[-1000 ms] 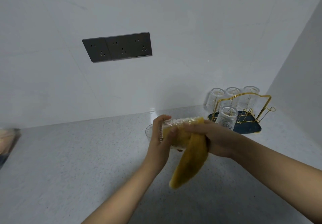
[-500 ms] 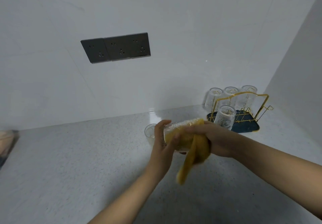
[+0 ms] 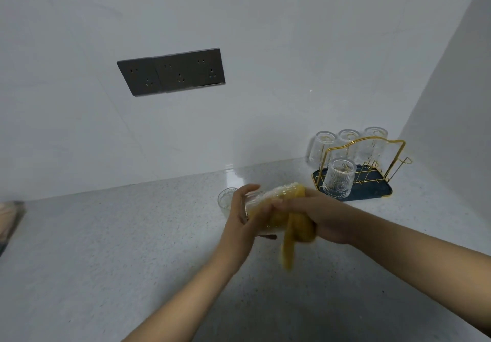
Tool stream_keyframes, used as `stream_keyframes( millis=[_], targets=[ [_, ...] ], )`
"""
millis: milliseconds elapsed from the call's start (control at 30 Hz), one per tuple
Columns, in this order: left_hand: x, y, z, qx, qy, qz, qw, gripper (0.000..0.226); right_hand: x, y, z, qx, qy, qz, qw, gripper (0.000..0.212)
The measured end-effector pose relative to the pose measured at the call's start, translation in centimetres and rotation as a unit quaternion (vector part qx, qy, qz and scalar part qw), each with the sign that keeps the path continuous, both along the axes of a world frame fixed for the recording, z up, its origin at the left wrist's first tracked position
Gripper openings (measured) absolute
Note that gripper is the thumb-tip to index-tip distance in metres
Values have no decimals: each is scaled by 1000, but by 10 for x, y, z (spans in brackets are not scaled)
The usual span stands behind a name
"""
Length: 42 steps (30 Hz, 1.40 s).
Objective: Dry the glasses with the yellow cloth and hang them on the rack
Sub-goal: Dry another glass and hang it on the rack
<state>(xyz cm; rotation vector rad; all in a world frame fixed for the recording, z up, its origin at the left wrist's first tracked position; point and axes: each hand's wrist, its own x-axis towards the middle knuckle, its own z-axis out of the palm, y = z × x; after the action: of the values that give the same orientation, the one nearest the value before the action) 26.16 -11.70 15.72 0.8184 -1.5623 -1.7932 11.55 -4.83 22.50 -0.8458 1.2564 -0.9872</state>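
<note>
A: Entry, left to right. At the far left edge a blurred object is noted; it cannot be identified. In the upper left of centre a dark socket panel is seen on the wall. The speckled counter fills the lower frame.

B: Step in hand?

A: Drying is judged to be under way. Just left of centre the left hand is curled round one end of a ribbed glass, which is held on its side above the counter. The yellow cloth is bunched against the other end by the right hand, whose fingers are closed on cloth and glass together; a tail of cloth hangs down below.

B: Anything waiting?

A: One more glass is seen upright on the counter, partly hidden behind the left hand. It appears empty; wetness cannot be told.

B: The rack?

A: At the right of the frame, a gold wire rack is set in a dark blue tray. Four glasses are hung on it upside down: three in the back row and one in front. Free places are judged to remain in the front row, right of that glass.

B: Next move?

A: The cloth must be withdrawn, and the glass turned mouth down and lowered over a free prong, clear of the front glass.
</note>
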Motion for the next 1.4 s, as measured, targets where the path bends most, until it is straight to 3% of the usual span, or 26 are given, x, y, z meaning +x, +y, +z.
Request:
stream_keyframes(
  millis=[33, 67, 133, 200, 267, 300, 333, 400, 467, 500, 533, 567, 633, 667, 733, 767, 800, 867, 933, 1000, 1067, 1133, 1233, 1300, 1367, 1400],
  targets=[
    [-2, 2, -1, -24, 18, 18, 999, 57, 1, 0, 2, 13, -50, 0, 999, 23],
    [-3, 2, 1, -15, 25, 25, 999, 58, 1, 1, 3, 7, -25, 28, 999, 23],
    [-2, -3, 17, 62, -9, 10, 998, 57, 3, 5, 3, -63, 199, 155, 966, 28],
    [1, -9, 30, 174, -80, -44, 981, 44, 4, 9, -2, -149, 434, 274, 845, 38],
    [4, -12, 36, 244, -99, -85, 961, 37, 5, 8, -5, -217, 547, 309, 747, 39],
    [6, -11, 38, 253, -86, -94, 959, 39, 4, 6, -9, -239, 559, 302, 734, 37],
    [5, -10, 37, 252, -62, -102, 960, 42, 1, 5, -10, -243, 551, 285, 745, 36],
    [4, -8, 27, 188, -20, -80, 979, 44, -3, -1, -8, -206, 472, 221, 828, 31],
    [1, -2, 14, 74, 7, 0, 997, 50, -4, -3, 1, -128, 298, 144, 935, 11],
    [-1, 0, 9, 24, 19, 32, 999, 55, -2, -3, 5, -96, 194, 113, 970, 9],
    [-3, 1, 8, -9, 32, 48, 998, 56, 0, -3, 9, -75, 115, 98, 986, 11],
    [-3, 1, 9, -20, 41, 51, 998, 55, 1, -2, 11, -68, 99, 111, 987, 12],
    [-2, -5, 21, 17, 8, 29, 999, 53, 3, 2, 15, -92, 234, 192, 949, 21],
    [0, -9, 29, 61, -30, 2, 998, 52, 4, 4, 12, -126, 356, 245, 893, 28],
    [4, -13, 37, 174, -87, -69, 978, 51, 5, 6, 3, -186, 571, 305, 739, 36],
    [6, -15, 40, 200, -105, -98, 969, 53, 6, 7, -2, -220, 620, 301, 690, 36],
    [8, -17, 41, 207, -107, -117, 965, 56, 6, 7, -5, -247, 630, 291, 676, 35],
    [8, -16, 36, 205, -80, -128, 967, 60, 1, 5, -6, -259, 586, 263, 722, 34],
    [6, -12, 20, 147, -35, -82, 985, 58, -6, 1, -5, -215, 492, 226, 813, 31],
    [1, -5, 4, 62, 0, 0, 998, 66, -8, -1, -1, -158, 332, 186, 911, 28],
    [-1, -3, -1, 50, 43, 31, 997, 64, -4, -1, 1, -122, 249, 174, 945, 28],
    [1, -3, 14, 130, 31, -1, 991, 58, -3, 3, 3, -135, 341, 232, 901, 30],
    [6, -6, 33, 263, -63, -116, 956, 42, 0, 13, 0, -216, 546, 336, 736, 31],
    [10, -9, 35, 303, -88, -130, 940, 42, 5, 13, -5, -278, 614, 325, 663, 30],
    [11, -11, 31, 311, -61, -137, 938, 49, 2, 7, -9, -285, 622, 321, 655, 32],
    [11, -10, 28, 298, -36, -137, 944, 49, 0, 4, -9, -268, 588, 306, 699, 33]
  ],
)
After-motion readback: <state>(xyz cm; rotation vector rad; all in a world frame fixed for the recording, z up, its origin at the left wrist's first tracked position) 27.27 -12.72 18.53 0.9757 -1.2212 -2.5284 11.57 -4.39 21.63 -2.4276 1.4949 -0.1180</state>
